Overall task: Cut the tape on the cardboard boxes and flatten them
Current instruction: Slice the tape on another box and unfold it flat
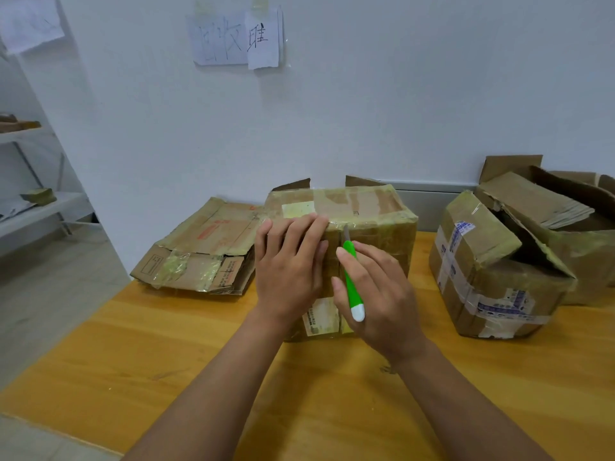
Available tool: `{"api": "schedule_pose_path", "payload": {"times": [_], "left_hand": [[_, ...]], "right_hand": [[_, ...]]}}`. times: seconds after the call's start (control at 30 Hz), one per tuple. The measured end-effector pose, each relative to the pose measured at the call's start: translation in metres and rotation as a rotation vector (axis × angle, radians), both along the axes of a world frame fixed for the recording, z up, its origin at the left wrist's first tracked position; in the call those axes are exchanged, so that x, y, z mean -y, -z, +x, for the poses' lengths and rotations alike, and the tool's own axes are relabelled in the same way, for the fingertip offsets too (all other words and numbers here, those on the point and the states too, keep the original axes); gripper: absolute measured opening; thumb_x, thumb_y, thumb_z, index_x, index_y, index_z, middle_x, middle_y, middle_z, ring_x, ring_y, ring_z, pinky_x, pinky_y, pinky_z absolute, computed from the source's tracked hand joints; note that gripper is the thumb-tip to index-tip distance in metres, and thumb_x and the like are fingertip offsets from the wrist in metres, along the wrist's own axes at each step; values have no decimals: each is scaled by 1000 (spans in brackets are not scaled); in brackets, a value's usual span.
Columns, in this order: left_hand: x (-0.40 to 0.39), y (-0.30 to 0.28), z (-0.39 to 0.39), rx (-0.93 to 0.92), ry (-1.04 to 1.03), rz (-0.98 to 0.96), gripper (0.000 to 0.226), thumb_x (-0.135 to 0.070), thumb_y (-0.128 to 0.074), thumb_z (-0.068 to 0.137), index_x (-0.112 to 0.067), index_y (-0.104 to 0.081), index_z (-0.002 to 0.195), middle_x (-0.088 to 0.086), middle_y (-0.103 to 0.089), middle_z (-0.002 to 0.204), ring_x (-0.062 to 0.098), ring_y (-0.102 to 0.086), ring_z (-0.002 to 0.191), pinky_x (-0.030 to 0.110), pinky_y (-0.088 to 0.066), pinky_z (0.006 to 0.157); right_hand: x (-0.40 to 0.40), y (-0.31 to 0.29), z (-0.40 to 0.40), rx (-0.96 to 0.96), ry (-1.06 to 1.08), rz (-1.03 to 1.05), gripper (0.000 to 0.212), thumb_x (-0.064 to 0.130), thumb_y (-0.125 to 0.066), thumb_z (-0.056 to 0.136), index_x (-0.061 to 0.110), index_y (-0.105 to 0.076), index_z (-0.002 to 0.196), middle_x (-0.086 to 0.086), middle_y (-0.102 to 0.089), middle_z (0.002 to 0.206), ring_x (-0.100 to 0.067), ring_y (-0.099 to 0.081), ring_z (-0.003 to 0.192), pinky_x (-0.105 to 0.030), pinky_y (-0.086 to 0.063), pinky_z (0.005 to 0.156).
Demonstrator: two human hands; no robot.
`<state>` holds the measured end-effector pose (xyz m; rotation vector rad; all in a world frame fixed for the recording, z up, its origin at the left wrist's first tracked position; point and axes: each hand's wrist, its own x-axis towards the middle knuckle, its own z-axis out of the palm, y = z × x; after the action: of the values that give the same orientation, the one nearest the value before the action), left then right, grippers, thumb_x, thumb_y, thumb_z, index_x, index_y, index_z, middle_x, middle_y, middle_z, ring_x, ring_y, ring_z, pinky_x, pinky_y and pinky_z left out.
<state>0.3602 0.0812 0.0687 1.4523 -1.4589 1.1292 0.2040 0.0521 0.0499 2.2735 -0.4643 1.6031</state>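
Middle box [362, 207] sits centre of table [166, 361], tape uncut. Our left hand [289, 261] presses flat on near face. Right hand [376, 291] grips green cutter [352, 277], blade at top seam. We'd keep left fingers clear of cut, pull blade slow, shallow.

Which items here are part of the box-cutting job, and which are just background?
Job: taped box, green knife, left hand, right hand, flattened cardboard, boxes on the right.
Background: paper notes, shelf, table.
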Motion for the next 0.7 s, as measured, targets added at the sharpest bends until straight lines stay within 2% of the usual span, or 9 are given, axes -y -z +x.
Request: {"api": "schedule_pose_path", "payload": {"times": [0.13, 0.27, 0.33, 0.47, 0.6, 0.7], "left_hand": [[5, -1, -4, -15, -1, -25, 35, -30, -45, 103, -16, -68, 124, 1, -67, 121, 21, -49, 114, 38, -24, 111], [10, 1, -5, -16, -2, -60, 33, -28, -47, 102, -14, -69, 122, 2, -68, 119, 21, -51, 111, 38, -28, 108], [14, 1, -7, -26, -5, -73, 32, -27, -49, 101, -14, -70, 121, 3, -68, 118, 22, -51, 110, 39, -31, 106], [16, 1, -9, -29, 1, -70, 30, -25, -52, 99, -14, -70, 120, 3, -68, 117, 22, -51, 110, 40, -31, 105], [16, 1, -9, -42, 5, -67, 30, -25, -51, 99, -14, -70, 119, 2, -68, 118, 21, -51, 110, 39, -30, 106], [16, 2, -9, -44, 8, -62, 30, -25, -52, 99, -15, -71, 119, 2, -68, 118, 22, -52, 110, 40, -31, 106]], "right_hand": [[-1, -9, -3, 65, 9, -13, 47, 41, -62, 94, 0, -68, 115, -13, -70, 97, -28, -66, 93, -44, -52, 84], [-8, -12, -8, 160, -79, 19, 43, 40, -51, 100, 6, -54, 126, -6, -68, 83, -20, -62, 79, -35, -47, 73], [-11, -11, -10, 170, -108, 29, 39, 36, -51, 101, 7, -52, 127, -9, -68, 87, -21, -62, 83, -35, -48, 75], [-2, 0, -7, 147, -68, 56, 31, 26, -56, 100, 7, -54, 124, -16, -69, 109, -28, -63, 109, -40, -52, 87], [6, 23, 1, 82, -32, 130, 35, 20, -53, 100, 8, -48, 132, -14, -62, 127, -30, -52, 128, -47, -50, 95], [6, 30, 2, 66, -15, 150, 37, 21, -50, 101, 9, -44, 136, -12, -57, 134, -30, -46, 134, -50, -47, 99]]}}
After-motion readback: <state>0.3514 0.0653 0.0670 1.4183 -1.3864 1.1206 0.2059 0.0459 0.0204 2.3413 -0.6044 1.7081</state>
